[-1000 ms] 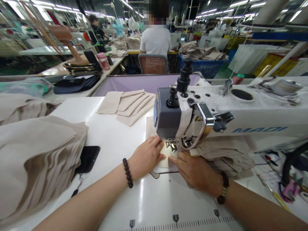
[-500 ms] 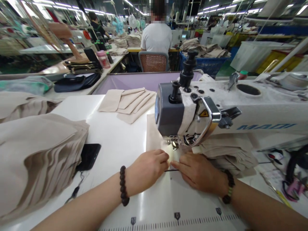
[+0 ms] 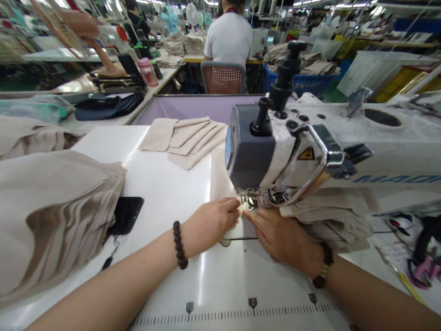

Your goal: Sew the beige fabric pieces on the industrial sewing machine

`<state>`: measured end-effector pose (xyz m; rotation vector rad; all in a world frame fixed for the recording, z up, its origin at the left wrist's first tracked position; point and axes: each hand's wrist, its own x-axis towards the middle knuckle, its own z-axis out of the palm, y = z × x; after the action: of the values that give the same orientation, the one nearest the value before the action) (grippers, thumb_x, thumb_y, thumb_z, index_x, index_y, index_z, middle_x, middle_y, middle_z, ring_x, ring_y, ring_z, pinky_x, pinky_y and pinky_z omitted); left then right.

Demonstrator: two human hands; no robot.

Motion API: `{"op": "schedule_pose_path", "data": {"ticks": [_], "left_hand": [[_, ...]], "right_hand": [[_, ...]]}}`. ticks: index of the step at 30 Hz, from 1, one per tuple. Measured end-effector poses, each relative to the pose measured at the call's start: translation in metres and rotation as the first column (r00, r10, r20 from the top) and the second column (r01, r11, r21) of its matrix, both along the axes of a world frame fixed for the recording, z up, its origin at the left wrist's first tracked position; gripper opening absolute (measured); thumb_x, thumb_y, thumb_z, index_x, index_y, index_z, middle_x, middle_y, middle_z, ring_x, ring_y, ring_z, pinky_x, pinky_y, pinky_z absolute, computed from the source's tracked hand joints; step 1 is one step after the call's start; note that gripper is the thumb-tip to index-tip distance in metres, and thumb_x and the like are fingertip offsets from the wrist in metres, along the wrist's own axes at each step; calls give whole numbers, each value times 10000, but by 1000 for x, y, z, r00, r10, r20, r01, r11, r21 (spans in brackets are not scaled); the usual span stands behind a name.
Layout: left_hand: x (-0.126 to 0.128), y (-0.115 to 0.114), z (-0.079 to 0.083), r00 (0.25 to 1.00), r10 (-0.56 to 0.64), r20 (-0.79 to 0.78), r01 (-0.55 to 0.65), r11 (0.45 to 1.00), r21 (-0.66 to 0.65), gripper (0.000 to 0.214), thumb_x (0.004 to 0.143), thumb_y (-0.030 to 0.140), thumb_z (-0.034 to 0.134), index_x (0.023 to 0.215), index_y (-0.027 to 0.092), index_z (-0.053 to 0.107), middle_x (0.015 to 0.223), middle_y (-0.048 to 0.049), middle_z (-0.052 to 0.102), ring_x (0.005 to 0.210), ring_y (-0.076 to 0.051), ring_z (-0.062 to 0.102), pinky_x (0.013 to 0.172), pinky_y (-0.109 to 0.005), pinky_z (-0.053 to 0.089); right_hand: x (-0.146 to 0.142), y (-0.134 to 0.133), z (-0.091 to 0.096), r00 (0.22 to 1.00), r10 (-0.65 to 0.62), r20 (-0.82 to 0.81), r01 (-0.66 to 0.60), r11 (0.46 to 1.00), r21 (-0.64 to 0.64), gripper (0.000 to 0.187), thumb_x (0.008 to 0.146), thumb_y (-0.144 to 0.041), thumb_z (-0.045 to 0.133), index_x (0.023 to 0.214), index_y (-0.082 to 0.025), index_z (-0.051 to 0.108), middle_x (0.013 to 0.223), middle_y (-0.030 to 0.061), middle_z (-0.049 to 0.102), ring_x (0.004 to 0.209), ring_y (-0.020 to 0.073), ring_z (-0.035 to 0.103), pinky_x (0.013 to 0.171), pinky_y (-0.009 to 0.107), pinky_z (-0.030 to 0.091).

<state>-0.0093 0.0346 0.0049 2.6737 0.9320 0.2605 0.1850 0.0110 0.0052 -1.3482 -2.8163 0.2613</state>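
A beige fabric piece [image 3: 219, 177] lies flat under the head of the sewing machine [image 3: 253, 147], its near end at the presser foot [image 3: 251, 202]. My left hand [image 3: 212, 225] is closed, thumb and fingers pinching the fabric's edge just left of the foot. On the other side, my right hand [image 3: 282, 234] has its fingertips on the same edge, close to the needle area. The fingertips of both hands nearly meet there. Exactly how the right fingers grip is partly hidden, and the needle itself is too small to make out.
Layered beige panels [image 3: 65, 197] are piled at the left, beside a black phone [image 3: 127, 215]. Folded beige pieces [image 3: 188, 138] lie behind the machine head's left side. More fabric [image 3: 330, 216] sits under the machine arm. A person in a white shirt [image 3: 228, 37] sits ahead.
Both hands have moved slightly forward, closer to the presser foot, with the fabric edge between them. The camera view has tilted down a little and come nearer the machine.
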Motion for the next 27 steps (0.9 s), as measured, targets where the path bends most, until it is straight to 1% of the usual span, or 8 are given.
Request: {"op": "schedule_pose_path", "data": {"ticks": [6,11,16,20,22,24,25,27], "left_hand": [[0,9,-2,998,62,-21,-61,997,46,105,913,158,468,883,122,562,981,-59,543,891,-172,542,794,-293,498],[-1,15,-4,996,88,-17,-87,992,87,84,896,153,497,869,120,569,943,-58,565,883,-185,557,806,-317,499],[-1,16,-4,997,75,28,-76,996,51,100,905,156,485,912,125,580,1013,-62,572,923,-174,561,842,-301,494],[-2,16,-3,996,78,33,-79,996,49,118,909,172,482,958,126,579,1053,-69,568,951,-182,556,858,-309,490],[-3,16,-3,997,75,20,-76,995,64,112,904,171,490,960,124,574,1065,-73,562,963,-189,551,865,-317,488],[-2,15,-1,997,81,-14,-79,993,83,97,899,171,498,931,124,576,1024,-71,568,940,-195,554,845,-324,495],[-2,14,-1,996,87,-36,-84,992,94,96,898,174,498,913,123,578,989,-69,570,920,-198,556,831,-330,500],[-2,12,0,993,96,-66,-88,989,117,107,900,185,496,912,120,579,952,-66,568,891,-203,553,810,-343,506]], "right_hand": [[-6,1,5,996,-70,55,73,996,-53,394,863,-74,486,1250,-146,514,1012,111,615,1001,259,561,780,351,533],[-6,1,6,996,-71,55,74,995,-59,390,870,-86,478,1253,-157,511,1041,117,612,999,251,566,783,339,530],[-5,0,3,998,-55,6,55,998,-38,392,863,-83,476,1252,-127,506,1042,137,609,992,246,563,812,338,502],[4,3,0,962,-69,-263,66,998,-19,313,863,-110,437,1151,-130,558,973,124,626,917,246,582,778,361,496],[11,6,0,873,-125,-472,121,992,-39,208,904,-186,403,957,-164,603,769,69,631,754,219,603,704,345,503],[16,8,-2,765,-196,-614,157,981,-118,263,940,-239,354,764,-190,544,610,20,580,588,177,578,598,295,501],[18,8,-3,727,-222,-650,156,975,-159,288,947,-232,326,719,-199,497,589,13,567,545,162,565,552,273,495],[21,10,-6,729,-221,-648,150,975,-164,299,939,-156,260,713,-208,449,633,25,587,555,152,575,523,254,497]]}}
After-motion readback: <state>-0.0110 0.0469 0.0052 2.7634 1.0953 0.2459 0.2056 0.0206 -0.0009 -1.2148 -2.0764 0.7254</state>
